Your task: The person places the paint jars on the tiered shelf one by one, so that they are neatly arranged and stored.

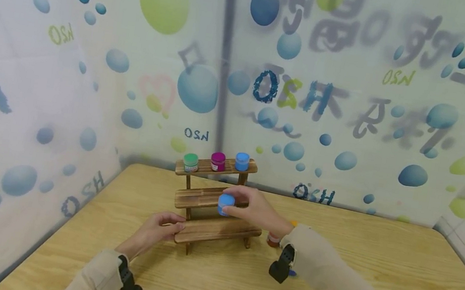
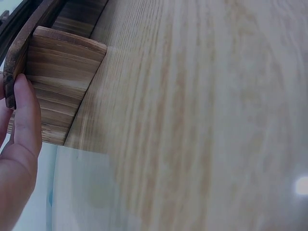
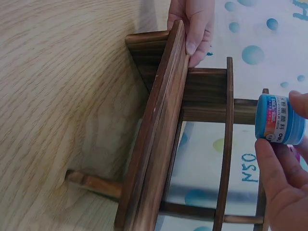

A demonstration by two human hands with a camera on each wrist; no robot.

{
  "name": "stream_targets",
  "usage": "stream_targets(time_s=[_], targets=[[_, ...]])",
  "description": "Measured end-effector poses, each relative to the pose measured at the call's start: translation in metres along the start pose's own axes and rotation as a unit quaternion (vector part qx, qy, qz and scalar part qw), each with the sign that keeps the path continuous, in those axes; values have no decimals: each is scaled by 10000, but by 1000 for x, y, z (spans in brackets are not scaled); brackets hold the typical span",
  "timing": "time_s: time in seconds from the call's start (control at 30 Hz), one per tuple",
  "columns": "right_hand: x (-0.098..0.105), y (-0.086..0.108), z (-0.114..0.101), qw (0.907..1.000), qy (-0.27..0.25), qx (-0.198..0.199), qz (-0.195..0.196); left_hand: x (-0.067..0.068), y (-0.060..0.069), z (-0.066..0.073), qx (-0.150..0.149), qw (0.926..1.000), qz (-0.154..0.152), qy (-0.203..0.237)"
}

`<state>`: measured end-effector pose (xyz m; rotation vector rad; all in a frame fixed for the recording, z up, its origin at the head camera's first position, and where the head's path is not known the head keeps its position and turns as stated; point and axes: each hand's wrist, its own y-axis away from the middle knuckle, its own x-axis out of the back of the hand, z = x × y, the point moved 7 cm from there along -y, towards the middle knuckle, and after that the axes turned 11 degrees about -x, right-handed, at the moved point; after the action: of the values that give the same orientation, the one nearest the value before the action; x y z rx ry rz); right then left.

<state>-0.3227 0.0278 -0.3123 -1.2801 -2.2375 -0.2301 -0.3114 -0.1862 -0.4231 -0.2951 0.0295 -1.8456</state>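
Observation:
A three-tier wooden display rack [image 1: 219, 232] stands on the table. My left hand [image 1: 152, 234] grips the left end of its lowest plank; in the left wrist view a finger [image 2: 28, 115] lies against the plank's end. With thumb and fingers, my right hand [image 1: 260, 210] holds a blue paint jar [image 1: 225, 204] near the middle plank. In the right wrist view this jar [image 3: 275, 119] shows a printed label; whether it touches the plank I cannot tell. A green-lidded jar [image 1: 191, 162], a purple jar [image 1: 218, 162] and another blue jar [image 1: 242, 161] line the top plank.
Beside the rack, a red-brown jar [image 1: 273, 240] is partly hidden by my right forearm. An orange-yellow thing [image 1: 294, 223] and a blue thing [image 1: 292, 273] barely show around that sleeve. Behind the wooden table [image 1: 376, 267] hangs a printed sheet [image 1: 353, 123].

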Motion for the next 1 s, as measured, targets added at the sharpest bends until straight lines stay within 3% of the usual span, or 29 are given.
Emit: stream_targets(time_s=[0.47,0.67,1.0], targets=[[-20,-36,-27,9997,1,250,56,1,-1,-1,-3,9999,123,-77],[-33,-53,-23,9997,78,218,27,2,1,-1,15,9999,141,-43],[-46,-62,-23,9998,179,73,-95,1,1,0,66,9999,108,-106]])
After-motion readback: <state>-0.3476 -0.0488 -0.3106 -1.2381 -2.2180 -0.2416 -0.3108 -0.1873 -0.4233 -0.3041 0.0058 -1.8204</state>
